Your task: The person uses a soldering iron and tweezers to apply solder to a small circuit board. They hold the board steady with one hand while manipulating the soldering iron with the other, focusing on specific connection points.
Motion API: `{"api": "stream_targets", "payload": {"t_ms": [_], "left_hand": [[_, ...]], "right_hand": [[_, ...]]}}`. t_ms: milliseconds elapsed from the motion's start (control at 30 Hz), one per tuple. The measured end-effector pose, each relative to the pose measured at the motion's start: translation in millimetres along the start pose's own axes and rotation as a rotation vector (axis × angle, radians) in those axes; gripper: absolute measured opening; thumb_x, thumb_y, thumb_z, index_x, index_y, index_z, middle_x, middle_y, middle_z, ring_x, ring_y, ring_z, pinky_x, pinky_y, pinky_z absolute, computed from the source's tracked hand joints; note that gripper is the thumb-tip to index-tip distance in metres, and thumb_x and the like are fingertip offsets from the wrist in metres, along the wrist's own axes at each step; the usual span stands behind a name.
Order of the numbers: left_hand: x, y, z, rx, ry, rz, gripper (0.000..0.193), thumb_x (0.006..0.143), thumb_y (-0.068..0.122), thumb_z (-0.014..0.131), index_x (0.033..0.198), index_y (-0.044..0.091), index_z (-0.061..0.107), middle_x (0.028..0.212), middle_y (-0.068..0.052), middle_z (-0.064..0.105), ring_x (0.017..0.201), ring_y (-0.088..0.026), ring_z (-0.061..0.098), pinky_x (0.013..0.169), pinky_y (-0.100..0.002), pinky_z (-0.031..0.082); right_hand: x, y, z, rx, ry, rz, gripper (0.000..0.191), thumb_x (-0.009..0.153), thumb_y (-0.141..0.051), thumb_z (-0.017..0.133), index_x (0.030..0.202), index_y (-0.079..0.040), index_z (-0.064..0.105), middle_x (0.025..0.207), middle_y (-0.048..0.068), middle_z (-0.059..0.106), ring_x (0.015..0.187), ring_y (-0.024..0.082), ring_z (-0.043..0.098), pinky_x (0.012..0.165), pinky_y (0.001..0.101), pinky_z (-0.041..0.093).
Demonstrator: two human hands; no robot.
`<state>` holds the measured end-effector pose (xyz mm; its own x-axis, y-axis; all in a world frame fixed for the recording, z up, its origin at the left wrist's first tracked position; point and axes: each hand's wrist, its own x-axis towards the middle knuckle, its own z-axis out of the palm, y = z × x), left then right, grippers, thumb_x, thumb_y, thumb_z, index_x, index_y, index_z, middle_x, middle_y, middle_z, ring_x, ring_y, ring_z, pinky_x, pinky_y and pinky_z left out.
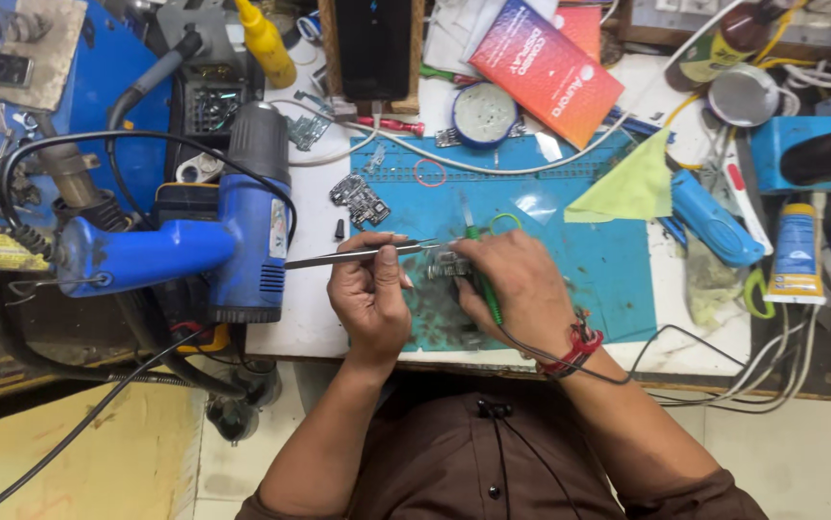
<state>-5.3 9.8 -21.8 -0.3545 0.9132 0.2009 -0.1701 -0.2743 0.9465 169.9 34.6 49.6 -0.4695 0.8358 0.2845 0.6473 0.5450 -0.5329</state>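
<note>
**Two hands close over a small board on the blue mat**

Head view: the person leans over a cluttered counter, both hands meeting above a blue work mat. The left hand is closed around a pair of metal tweezers, which lie nearly level, their tips pointing right toward a small circuit board. The right hand is wrapped around a thin green-handled tool, held pen-fashion with its tip angled up and away over the same spot. A red band sits on that wrist, and a dark cord runs from the tool across it.

The small circuit board lies on the mat between the two hands, just under the fingertips, partly hidden by them; whether the tweezer tips actually touch it I cannot tell.

Left of the left hand, a blue heat gun rests at the counter's edge, near the tweezers' back end. Another loose circuit board lies just above the left hand, at the mat's corner. Farther back sit a round tin, a red-orange box and a yellow-green cloth, well apart from the hands.
</note>
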Motion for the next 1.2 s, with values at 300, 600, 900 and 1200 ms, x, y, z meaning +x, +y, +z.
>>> {"api": "stream_targets", "payload": {"t_ms": [300,600,900,1200], "left_hand": [[-3.6,4.1,1.1,0.055,-0.062,-0.023,0.013,0.107,0.009,0.061,0.117,0.0,0.06,0.097,-0.008,0.072,0.071,-0.005,0.058,0.062,-0.02,0.049],[-3.0,9.2,3.7,0.081,-0.096,-0.022,0.015,0.105,0.006,0.064,0.117,0.0,0.061,0.098,-0.006,0.073,0.07,-0.004,0.058,0.061,-0.02,0.048],[2.6,23.8,12.0,0.366,-0.182,0.048,0.008,0.101,0.006,0.069,0.106,0.0,0.069,0.087,-0.006,0.073,0.07,-0.006,0.063,0.061,-0.023,0.049],[0.6,35.2,16.7,0.571,-0.265,0.053,0.005,0.096,0.007,0.071,0.098,0.003,0.07,0.086,-0.01,0.073,0.069,-0.019,0.071,0.061,-0.031,0.054]], "right_hand": [[-8.2,-6.6,15.8,-0.143,0.215,0.21,0.041,0.08,-0.027,0.083,0.109,-0.005,0.067,0.093,0.013,0.068,0.083,0.032,0.067,0.072,0.042,0.053],[-14.2,1.2,19.7,-0.072,0.246,0.265,0.037,0.089,-0.026,0.08,0.117,-0.005,0.066,0.097,0.012,0.071,0.082,0.03,0.069,0.069,0.039,0.054],[-77.6,20.4,25.9,0.58,0.408,0.43,0.026,0.105,-0.012,0.062,0.127,0.0,0.058,0.102,0.009,0.07,0.082,0.011,0.06,0.074,0.027,0.05],[-106.4,7.6,19.1,0.511,0.315,0.475,0.013,0.093,-0.002,0.071,0.104,0.001,0.066,0.087,0.006,0.074,0.076,0.008,0.068,0.067,0.0224,0.053]]}}
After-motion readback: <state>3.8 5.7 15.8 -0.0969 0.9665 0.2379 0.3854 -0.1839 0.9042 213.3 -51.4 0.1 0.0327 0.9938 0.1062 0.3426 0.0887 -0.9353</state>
